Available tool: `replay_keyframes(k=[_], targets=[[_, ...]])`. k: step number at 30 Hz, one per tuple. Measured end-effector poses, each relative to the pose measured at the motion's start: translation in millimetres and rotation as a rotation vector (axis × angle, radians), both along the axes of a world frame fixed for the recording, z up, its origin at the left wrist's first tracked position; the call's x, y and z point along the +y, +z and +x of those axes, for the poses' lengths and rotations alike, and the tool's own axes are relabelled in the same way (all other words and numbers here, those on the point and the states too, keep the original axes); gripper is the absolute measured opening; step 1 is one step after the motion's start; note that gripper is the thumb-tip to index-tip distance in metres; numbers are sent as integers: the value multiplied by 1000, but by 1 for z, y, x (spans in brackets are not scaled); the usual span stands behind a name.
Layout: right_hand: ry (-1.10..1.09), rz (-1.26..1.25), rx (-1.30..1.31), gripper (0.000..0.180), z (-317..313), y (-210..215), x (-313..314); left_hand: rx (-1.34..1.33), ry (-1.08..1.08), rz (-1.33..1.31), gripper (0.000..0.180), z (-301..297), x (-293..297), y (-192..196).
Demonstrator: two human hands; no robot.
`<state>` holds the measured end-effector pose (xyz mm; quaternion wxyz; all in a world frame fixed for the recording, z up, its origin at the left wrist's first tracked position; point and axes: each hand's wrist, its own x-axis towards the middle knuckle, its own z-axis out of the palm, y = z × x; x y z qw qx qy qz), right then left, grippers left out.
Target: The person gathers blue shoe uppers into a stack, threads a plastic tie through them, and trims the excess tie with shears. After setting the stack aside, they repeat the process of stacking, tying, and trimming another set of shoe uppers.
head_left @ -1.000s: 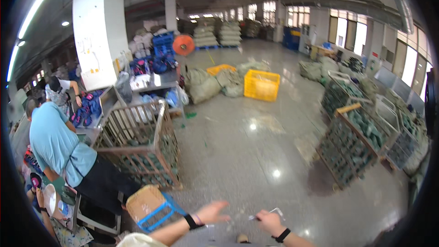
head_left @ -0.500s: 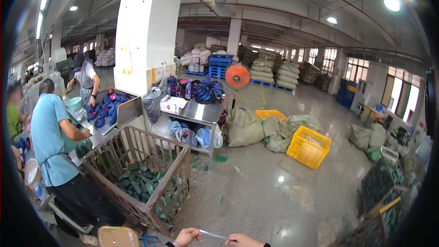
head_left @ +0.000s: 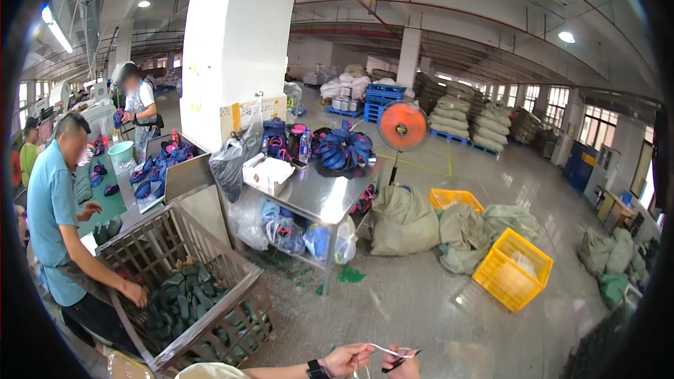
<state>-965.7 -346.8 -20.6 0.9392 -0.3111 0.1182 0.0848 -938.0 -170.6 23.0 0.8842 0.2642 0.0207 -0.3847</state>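
My left hand (head_left: 347,359) and my right hand (head_left: 401,364) meet at the bottom edge of the head view, a black band on the left wrist. Both pinch a thin pale strip or cord (head_left: 387,351) stretched between them, with a small dark piece at its right end. Only the fingers of the right hand show. A wire cage bin (head_left: 184,288) of dark green shoe parts stands to the left of my hands.
A person in a light blue shirt (head_left: 55,224) reaches into the cage bin. A steel table (head_left: 319,200) carries bags and blue items beside a white pillar (head_left: 235,49). Grey sacks (head_left: 404,221), yellow crates (head_left: 512,270) and an orange fan (head_left: 402,126) stand on the concrete floor.
The view has swung left and upward, so the pillar and steel table now fill the middle. My hands have slid toward the bottom edge and come closer together on the strip.
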Motion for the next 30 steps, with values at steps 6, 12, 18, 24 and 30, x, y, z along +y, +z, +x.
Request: replay_keyframes(k=[6, 12, 18, 24, 30], targets=[[297, -1158, -704, 17, 190, 34, -41, -642, -60, 465, 42, 149, -24, 9], [697, -1070, -437, 21, 333, 20, -10, -742, 28, 915, 58, 260, -14, -22], [632, -395, -10, 9, 478, -16, 3, -641, 124, 644, 55, 400, -14, -54], [906, -654, -79, 15, 639, 11, -56, -748, 54, 817, 31, 571, -31, -34], [753, -1063, -193, 20, 745, 35, -74, -1270, 89, 1266, 15, 691, -34, -38]])
